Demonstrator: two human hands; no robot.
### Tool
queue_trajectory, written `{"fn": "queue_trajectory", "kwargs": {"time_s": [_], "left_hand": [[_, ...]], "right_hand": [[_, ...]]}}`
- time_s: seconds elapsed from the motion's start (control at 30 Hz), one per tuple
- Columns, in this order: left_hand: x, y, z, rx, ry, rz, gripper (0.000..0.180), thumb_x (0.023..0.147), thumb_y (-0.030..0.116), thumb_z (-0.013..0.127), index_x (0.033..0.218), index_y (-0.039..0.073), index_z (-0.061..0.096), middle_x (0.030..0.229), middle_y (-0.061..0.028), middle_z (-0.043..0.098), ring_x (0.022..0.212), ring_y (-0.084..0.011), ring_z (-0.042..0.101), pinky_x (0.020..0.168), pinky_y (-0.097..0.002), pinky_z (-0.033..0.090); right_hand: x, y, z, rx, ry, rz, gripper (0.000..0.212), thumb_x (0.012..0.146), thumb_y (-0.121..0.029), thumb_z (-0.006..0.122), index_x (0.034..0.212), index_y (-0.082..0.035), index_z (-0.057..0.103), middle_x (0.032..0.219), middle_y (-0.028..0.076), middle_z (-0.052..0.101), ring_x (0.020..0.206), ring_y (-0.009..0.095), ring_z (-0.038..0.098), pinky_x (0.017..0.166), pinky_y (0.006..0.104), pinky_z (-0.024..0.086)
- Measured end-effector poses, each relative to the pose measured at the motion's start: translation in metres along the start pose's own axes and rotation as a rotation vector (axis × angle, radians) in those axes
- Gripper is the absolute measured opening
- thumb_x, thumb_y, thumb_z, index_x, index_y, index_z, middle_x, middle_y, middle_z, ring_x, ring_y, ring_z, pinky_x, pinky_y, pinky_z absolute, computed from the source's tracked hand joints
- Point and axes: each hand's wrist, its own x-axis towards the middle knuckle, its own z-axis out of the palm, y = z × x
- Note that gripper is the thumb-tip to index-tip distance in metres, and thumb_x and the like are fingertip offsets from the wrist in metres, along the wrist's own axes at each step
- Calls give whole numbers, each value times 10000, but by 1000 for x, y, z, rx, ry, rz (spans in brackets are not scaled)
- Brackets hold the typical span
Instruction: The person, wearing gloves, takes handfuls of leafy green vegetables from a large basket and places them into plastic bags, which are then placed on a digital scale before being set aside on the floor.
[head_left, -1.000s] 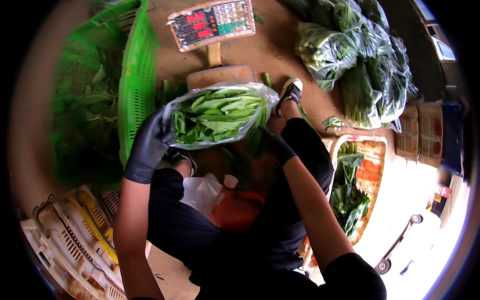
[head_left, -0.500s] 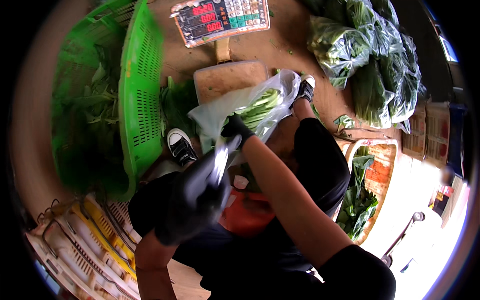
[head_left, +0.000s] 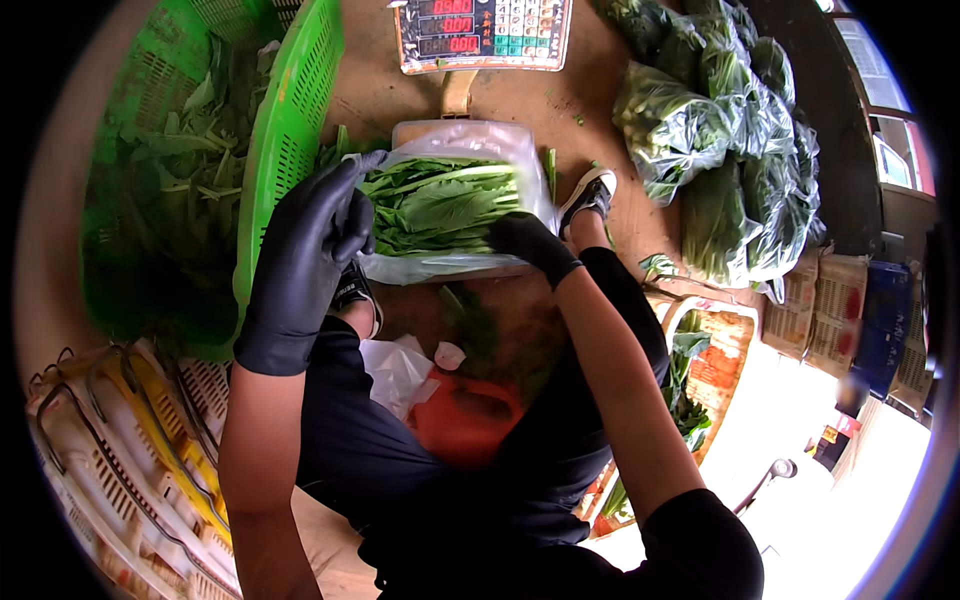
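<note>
A clear plastic bag (head_left: 445, 267) filled with long-stemmed leafy greens (head_left: 430, 205) lies across the pan of a scale (head_left: 480, 35). My left hand (head_left: 310, 255), in a black glove, is at the bag's left end. Its fingers are stretched out and the thumb stands apart, near the bag's edge. At the right end, my right hand (head_left: 535, 245), also gloved in black, is closed on the bag beside the stem ends. Its fingertips are partly hidden.
A green crate (head_left: 290, 130) with loose leaves stands at left. Several filled bags of greens (head_left: 740, 130) are piled far right. A pale basket (head_left: 735, 350) holds greens by my right leg. White plastic (head_left: 395, 370) and a red object (head_left: 465, 420) lie between my legs; stacked crates (head_left: 130, 460) sit lower left.
My left hand has moved from near my lap up to the bag's left end. The bag, tilted before, now lies level across the pan. My right hand has shifted to its right end.
</note>
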Motion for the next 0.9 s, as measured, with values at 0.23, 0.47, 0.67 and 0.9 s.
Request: {"fn": "queue_trajectory", "kwargs": {"time_s": [0.23,0.47,0.67,0.9], "left_hand": [[6,-3,-21,-349,-50,-29,471,970,330,408,1206,-69,487,604,68,253,474,-35,232,568,-213,313],[14,-2,-33,291,-94,141,307,953,267,470,1081,14,589,576,78,300,464,-21,243,482,-185,225],[30,-53,-20,1078,-99,188,260,864,169,609,1060,4,563,789,-2,528,622,-74,440,545,-248,389],[-84,-53,112,1000,-378,577,346,897,81,538,1214,-44,483,1208,-166,548,1130,-246,512,978,-343,370]], "right_hand": [[-75,117,-144,446,347,1301,414,778,-408,671,1101,-156,612,1051,25,576,943,197,518,720,389,482],[-34,-97,-197,-403,196,310,527,764,-247,707,1175,13,504,1062,193,588,924,330,585,796,368,473],[-165,-207,-218,29,250,213,350,824,-152,645,1146,-45,559,954,133,646,854,270,639,764,359,497],[-507,-292,-161,-246,487,1367,297,789,-125,631,1070,-37,590,997,155,644,937,302,622,815,354,486]]}}
